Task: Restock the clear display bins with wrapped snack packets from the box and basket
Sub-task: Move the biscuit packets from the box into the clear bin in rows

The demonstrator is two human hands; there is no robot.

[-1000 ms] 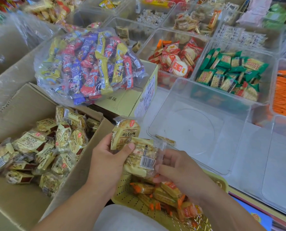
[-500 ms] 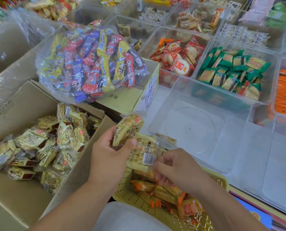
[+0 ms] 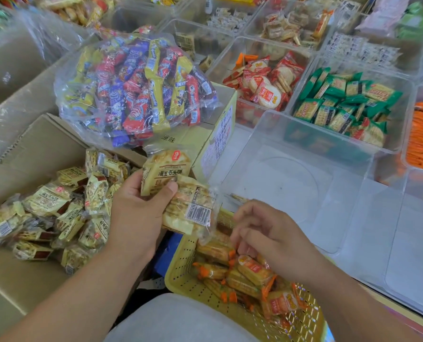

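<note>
Left hand (image 3: 136,213) grips two yellow packets: the upper packet (image 3: 166,166) is pinned under the thumb with its label up, and the lower packet (image 3: 193,208) is fanned out below it, barcode up. Right hand (image 3: 267,233) hovers over the basket (image 3: 181,275) at 6 o'clock, its fingers loosely curled with nothing in them that I can see. Their tips are just above the orange-ended packets (image 3: 250,272).

More yellow packets lie loose in the cardboard box (image 3: 32,149) at 9 o'clock. The empty clear bin (image 3: 304,124) sits at 2 o'clock, just beyond the basket.

The step looks like gathering a handful before dropping it in a bin.
- The wrappers are slick and the lower packet hangs half out of your grip. Square the pair up or tighten your thumb before you move.
- Pick from the basket with your right hand. Take packets by the body, since the crimped ends tear or slip.
- Keep the yellow and orange-ended kinds apart, one kind per bin.
- Carry low over the bin wall at 2 o'clock and lay the packets flat with labels up. Tossing would scatter them.
- Keep your left elbow clear of the snack bag (image 3: 136,90) at 11 o'clock, which is perched on a carton.
</note>
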